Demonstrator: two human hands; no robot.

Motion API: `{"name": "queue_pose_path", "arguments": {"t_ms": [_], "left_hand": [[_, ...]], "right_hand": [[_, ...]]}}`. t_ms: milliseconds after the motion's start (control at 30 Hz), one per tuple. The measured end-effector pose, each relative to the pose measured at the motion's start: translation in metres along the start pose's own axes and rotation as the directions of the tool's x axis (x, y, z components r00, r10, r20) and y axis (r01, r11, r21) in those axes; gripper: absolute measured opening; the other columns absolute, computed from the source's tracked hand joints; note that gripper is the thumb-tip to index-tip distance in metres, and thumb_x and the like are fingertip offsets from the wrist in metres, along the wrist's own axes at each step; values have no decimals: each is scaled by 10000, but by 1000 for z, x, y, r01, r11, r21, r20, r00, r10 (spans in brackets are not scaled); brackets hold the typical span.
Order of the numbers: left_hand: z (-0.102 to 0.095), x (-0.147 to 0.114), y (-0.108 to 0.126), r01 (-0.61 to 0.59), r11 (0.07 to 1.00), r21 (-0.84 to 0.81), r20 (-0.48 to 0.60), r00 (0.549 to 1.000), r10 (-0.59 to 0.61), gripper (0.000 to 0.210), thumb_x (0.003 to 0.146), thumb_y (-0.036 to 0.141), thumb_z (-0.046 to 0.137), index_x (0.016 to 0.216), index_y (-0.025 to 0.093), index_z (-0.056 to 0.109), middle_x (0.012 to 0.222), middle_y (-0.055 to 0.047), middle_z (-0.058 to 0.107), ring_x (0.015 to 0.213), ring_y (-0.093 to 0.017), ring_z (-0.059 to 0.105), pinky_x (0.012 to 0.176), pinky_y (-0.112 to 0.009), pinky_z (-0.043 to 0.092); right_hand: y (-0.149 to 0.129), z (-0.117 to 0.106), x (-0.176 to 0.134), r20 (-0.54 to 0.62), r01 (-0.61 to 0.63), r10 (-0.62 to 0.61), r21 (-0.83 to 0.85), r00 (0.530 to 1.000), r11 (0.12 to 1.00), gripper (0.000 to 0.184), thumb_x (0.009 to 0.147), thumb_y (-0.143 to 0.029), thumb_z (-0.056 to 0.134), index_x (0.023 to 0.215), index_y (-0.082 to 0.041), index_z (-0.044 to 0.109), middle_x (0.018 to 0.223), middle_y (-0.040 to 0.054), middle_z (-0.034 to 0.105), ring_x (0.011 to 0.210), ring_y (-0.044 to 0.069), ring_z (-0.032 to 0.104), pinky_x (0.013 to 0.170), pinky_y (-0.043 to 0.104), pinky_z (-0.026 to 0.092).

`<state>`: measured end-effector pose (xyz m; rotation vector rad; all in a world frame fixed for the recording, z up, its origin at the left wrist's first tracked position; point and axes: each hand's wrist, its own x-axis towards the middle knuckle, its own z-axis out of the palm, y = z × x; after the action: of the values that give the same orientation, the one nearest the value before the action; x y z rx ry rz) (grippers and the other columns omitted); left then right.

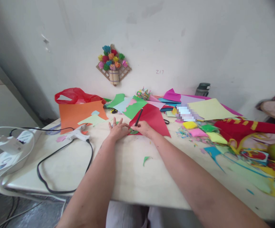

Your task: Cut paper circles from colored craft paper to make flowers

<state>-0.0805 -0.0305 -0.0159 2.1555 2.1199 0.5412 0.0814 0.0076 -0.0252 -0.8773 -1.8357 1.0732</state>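
Observation:
My right hand [144, 128] is closed around a dark pen [139, 117], which stands tilted with its lower end down at a small green paper piece [134, 131]. That green piece lies on the near edge of a red sheet of paper [153, 115]. Just to the left, my left hand [119, 129] rests flat with its fingers spread, the fingertips reaching the green piece. Part of the piece is hidden by my fingers. A curved green paper scrap [146, 160] lies on the table between my forearms.
A white glue gun [77, 134] with a looping black cord lies left, near a power strip [9, 158]. Behind are an orange sheet [80, 114], green sheets [137, 106] and a red plastic bag [76, 95]. Coloured packets [198, 132] and paper scraps crowd the right.

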Motion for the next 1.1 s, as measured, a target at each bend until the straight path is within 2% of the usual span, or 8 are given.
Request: {"name": "queue_pose_path", "arguments": {"t_ms": [200, 567, 633, 700, 800, 867, 1000, 1100], "left_hand": [[1, 1, -2, -8, 1000, -3, 0, 1000, 8, 365, 679, 553, 566, 982, 359, 627, 1441, 27, 255, 1328, -334, -68, 991, -620, -23], [1, 2, -4, -15, 1000, -9, 5, 1000, 15, 365, 678, 553, 562, 989, 370, 621, 1439, 33, 258, 1329, -326, -69, 994, -615, -32], [1, 2, -4, -12, 1000, -10, 6, 1000, 12, 367, 678, 559, 558, 984, 370, 624, 1437, 36, 263, 1329, -329, -68, 994, -618, -26], [1, 1, -2, -11, 1000, -9, 6, 1000, 11, 356, 690, 563, 539, 977, 371, 628, 1437, 44, 261, 1330, -330, -67, 995, -618, -31], [0, 1, 3, -23, 999, 24, -52, 998, 24, 338, 717, 578, 497, 935, 366, 644, 1445, 69, 233, 1331, -320, -77, 1004, -597, -66], [0, 0, 8, -49, 997, 60, -109, 993, 55, 368, 695, 610, 505, 919, 356, 648, 1454, 74, 204, 1329, -316, -96, 1007, -580, -93], [2, 2, 15, -78, 993, 93, -107, 990, 88, 473, 610, 664, 555, 916, 312, 637, 1466, 28, 178, 1321, -337, -117, 997, -595, -93], [6, 6, 15, 0, 999, 54, -46, 999, 2, 500, 594, 668, 559, 907, 287, 636, 1463, -2, 190, 1313, -360, -124, 981, -631, -63]], "right_hand": [[3, -3, 2, -12, -18, 17, -49, 1000, 999, 165, 627, -281, 629, 628, -116, 628, 572, -2, 571, 560, 114, 511, 578, 242, 395], [-5, -6, -2, -26, -62, 62, -13, 998, 998, 56, 630, -176, 631, 642, -125, 648, 607, 3, 621, 624, 125, 569, 678, 265, 447], [-7, -6, -3, -49, -91, 93, 51, 994, 995, 46, 630, -167, 637, 635, -121, 641, 594, 3, 618, 613, 124, 571, 677, 270, 456], [-8, -6, -3, -75, -129, 146, 199, 986, 972, 57, 642, -173, 640, 631, -117, 629, 596, 9, 620, 598, 122, 576, 673, 278, 475], [-9, -4, -4, -113, -150, 227, 467, 967, 872, 85, 652, -190, 648, 632, -119, 605, 626, 21, 630, 593, 119, 589, 658, 279, 503], [-9, -4, -3, -159, -127, 258, 565, 953, 816, 104, 650, -201, 658, 635, -123, 591, 632, 24, 630, 580, 115, 588, 630, 268, 510], [-7, -4, -1, -271, -66, 278, 596, 921, 800, 138, 653, -241, 664, 650, -134, 577, 635, 25, 628, 534, 102, 570, 581, 252, 510], [-5, -4, 1, -339, -42, 279, 565, 899, 824, 162, 651, -274, 664, 659, -141, 573, 630, 23, 626, 538, 102, 568, 576, 244, 506]]}}
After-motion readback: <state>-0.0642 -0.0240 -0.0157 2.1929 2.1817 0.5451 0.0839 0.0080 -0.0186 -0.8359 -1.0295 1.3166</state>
